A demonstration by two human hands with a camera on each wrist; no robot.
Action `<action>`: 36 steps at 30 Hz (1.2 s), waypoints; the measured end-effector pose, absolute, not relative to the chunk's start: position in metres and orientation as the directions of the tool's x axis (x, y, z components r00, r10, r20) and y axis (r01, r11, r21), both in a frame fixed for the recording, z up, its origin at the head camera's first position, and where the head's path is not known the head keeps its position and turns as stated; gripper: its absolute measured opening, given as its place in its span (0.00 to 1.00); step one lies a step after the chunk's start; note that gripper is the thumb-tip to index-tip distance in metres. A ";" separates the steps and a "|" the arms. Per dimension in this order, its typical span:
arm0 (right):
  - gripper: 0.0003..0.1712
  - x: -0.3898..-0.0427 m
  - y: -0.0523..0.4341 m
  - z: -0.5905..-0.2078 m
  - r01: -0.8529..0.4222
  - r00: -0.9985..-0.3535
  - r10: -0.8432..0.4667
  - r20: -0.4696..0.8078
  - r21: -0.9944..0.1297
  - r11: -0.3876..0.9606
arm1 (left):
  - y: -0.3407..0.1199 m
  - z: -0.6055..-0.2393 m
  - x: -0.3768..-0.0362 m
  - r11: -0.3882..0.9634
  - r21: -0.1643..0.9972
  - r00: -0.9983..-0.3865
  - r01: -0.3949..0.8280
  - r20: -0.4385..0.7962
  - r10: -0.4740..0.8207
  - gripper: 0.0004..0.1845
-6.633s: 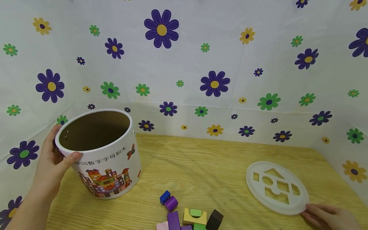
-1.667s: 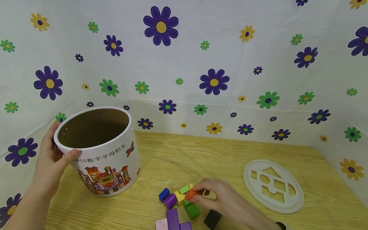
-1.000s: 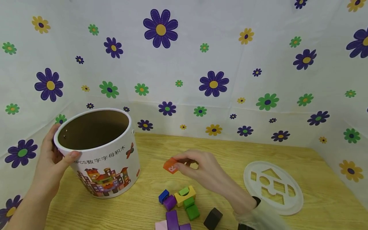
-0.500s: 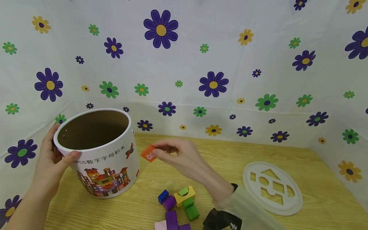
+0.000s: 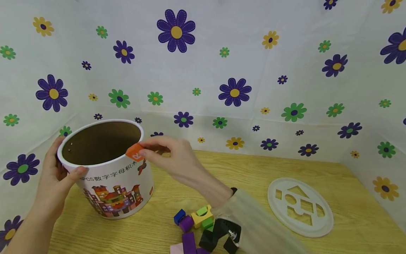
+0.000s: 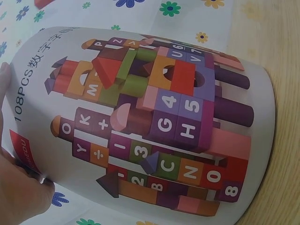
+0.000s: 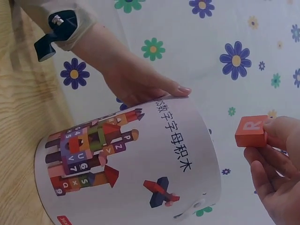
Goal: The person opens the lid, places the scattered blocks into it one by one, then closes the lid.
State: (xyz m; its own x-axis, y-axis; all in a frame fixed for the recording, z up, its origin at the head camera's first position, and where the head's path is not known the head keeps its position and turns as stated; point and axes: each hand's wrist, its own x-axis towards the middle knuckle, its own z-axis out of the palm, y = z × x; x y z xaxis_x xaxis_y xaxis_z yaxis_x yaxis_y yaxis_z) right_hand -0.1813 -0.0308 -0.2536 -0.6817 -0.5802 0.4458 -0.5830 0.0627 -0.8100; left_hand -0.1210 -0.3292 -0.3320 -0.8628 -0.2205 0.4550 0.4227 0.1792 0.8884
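Bucket (image 5: 117, 176) stands open on the wooden surface (image 5: 253, 176), its rim gripped by the left hand (image 5: 58, 176); right hand (image 5: 172, 158) pinches an orange block (image 5: 134, 152) at the rim, where it could clip the edge and drop outside.

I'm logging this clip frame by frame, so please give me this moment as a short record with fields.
left hand: grips the rim of the white cardboard tub
right hand: pinches the orange wooden cube with a white R at the tub's rim
tub: upright, open-topped
white plastic shape-sorter lid: flat on the wooden table, right side
loose coloured blocks: on the table, in front of the tub
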 end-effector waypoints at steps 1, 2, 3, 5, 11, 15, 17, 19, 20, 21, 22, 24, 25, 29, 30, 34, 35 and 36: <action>0.14 -0.182 -0.034 -0.252 -0.592 -0.675 -0.579 0.458 -0.804 0.053 | -0.329 -0.332 -0.121 0.177 0.887 -0.862 0.426 0.457 -0.219 0.43; 0.14 -0.183 -0.038 -0.250 -0.605 -0.664 -0.579 0.474 -0.795 0.043 | -0.330 -0.332 -0.121 0.174 0.886 -0.861 0.429 0.460 -0.219 0.43; 0.14 -0.184 -0.042 -0.249 -0.617 -0.653 -0.580 0.487 -0.786 0.034 | -0.330 -0.332 -0.121 0.174 0.885 -0.860 0.431 0.461 -0.218 0.43; 0.14 -0.186 -0.049 -0.247 -0.638 -0.642 -0.577 0.505 -0.769 0.037 | -0.330 -0.332 -0.121 0.176 0.886 -0.861 0.430 0.461 -0.216 0.43; 0.15 -0.191 -0.068 -0.244 -0.737 -0.617 -0.583 0.529 -0.648 0.192 | -0.330 -0.331 -0.122 0.165 0.890 -0.864 0.425 0.453 -0.217 0.43; 0.15 -0.192 -0.076 -0.244 -0.791 -0.576 -0.617 0.536 -0.556 0.255 | -0.331 -0.331 -0.123 0.148 0.888 -0.862 0.436 0.459 -0.216 0.43; 0.15 -0.193 -0.079 -0.244 -0.803 -0.563 -0.632 0.532 -0.531 0.269 | -0.330 -0.330 -0.124 0.145 0.886 -0.860 0.440 0.462 -0.217 0.43; 0.16 -0.193 -0.082 -0.245 -0.812 -0.556 -0.642 0.527 -0.510 0.284 | -0.330 -0.330 -0.124 0.142 0.886 -0.859 0.441 0.463 -0.219 0.43; 0.15 -0.193 -0.083 -0.246 -0.812 -0.557 -0.646 0.523 -0.507 0.289 | -0.330 -0.330 -0.124 0.141 0.886 -0.858 0.442 0.463 -0.220 0.43; 0.15 -0.193 -0.084 -0.246 -0.813 -0.556 -0.648 0.520 -0.504 0.293 | -0.330 -0.330 -0.124 0.139 0.886 -0.859 0.442 0.462 -0.220 0.43; 0.15 -0.194 -0.085 -0.247 -0.814 -0.556 -0.651 0.517 -0.499 0.298 | -0.330 -0.330 -0.124 0.137 0.887 -0.859 0.441 0.461 -0.221 0.43; 0.14 -0.194 -0.086 -0.248 -0.811 -0.558 -0.656 0.508 -0.503 0.300 | -0.330 -0.329 -0.124 0.140 0.888 -0.860 0.439 0.460 -0.219 0.43; 0.14 -0.194 -0.086 -0.249 -0.807 -0.561 -0.659 0.501 -0.507 0.302 | -0.329 -0.329 -0.124 0.145 0.888 -0.861 0.437 0.460 -0.218 0.43; 0.13 -0.194 -0.085 -0.253 -0.794 -0.571 -0.664 0.483 -0.532 0.295 | -0.329 -0.329 -0.123 0.168 0.886 -0.862 0.431 0.460 -0.214 0.43; 0.13 -0.194 -0.085 -0.253 -0.794 -0.571 -0.664 0.483 -0.532 0.296 | -0.329 -0.328 -0.123 0.172 0.886 -0.862 0.431 0.460 -0.212 0.43; 0.14 -0.193 -0.085 -0.253 -0.808 -0.556 -0.667 0.497 -0.512 0.292 | -0.329 -0.328 -0.123 0.175 0.888 -0.865 0.426 0.457 -0.209 0.43; 0.15 -0.192 -0.084 -0.253 -0.811 -0.552 -0.668 0.499 -0.507 0.292 | -0.329 -0.328 -0.122 0.173 0.889 -0.866 0.425 0.455 -0.209 0.44; 0.15 -0.192 -0.083 -0.253 -0.813 -0.549 -0.668 0.503 -0.505 0.288 | -0.329 -0.328 -0.122 0.177 0.889 -0.867 0.422 0.452 -0.210 0.44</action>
State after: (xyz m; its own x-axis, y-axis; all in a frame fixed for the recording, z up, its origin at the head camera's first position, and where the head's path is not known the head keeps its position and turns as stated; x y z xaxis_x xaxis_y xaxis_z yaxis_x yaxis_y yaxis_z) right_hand -0.1920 -0.0831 -0.2533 -0.5487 -0.6681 0.5026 -0.8135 0.2880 -0.5053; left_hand -0.1221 -0.3293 -0.3285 -0.8668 -0.2096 0.4525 0.4215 0.1768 0.8894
